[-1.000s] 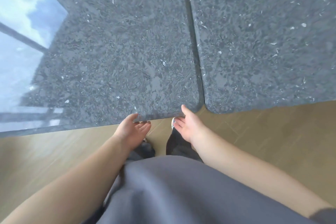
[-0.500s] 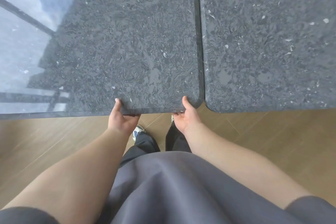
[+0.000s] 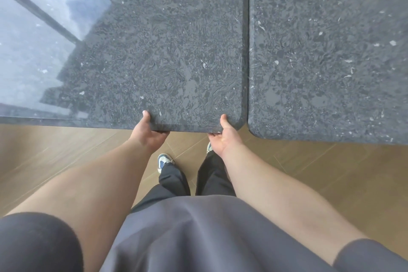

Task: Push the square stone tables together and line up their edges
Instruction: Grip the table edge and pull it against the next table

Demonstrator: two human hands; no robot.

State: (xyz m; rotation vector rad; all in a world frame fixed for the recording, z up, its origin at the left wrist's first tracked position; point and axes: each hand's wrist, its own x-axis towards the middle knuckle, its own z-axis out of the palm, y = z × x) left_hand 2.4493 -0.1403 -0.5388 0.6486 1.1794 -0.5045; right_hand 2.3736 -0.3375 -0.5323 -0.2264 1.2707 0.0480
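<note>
Bare forearms, no watch or rings visible on left hand (image 3: 150, 137) or right hand (image 3: 225, 139). Short dark sleeves (image 3: 37, 243) ending above elbows, charcoal to near-black. Loose grey top (image 3: 198, 232), matte fabric, soft folds across front. Black trousers (image 3: 174, 181), full length, cuffs draping over feet. Sneaker (image 3: 163, 160) white with blue panels; second shoe mostly hidden, only a pale edge showing.

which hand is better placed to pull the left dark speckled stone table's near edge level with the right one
Right hand, probably: it grips the left dark speckled stone table beside the seam, where its edge sits farther back than the right dark speckled stone table. The left hand grips farther away.
</note>
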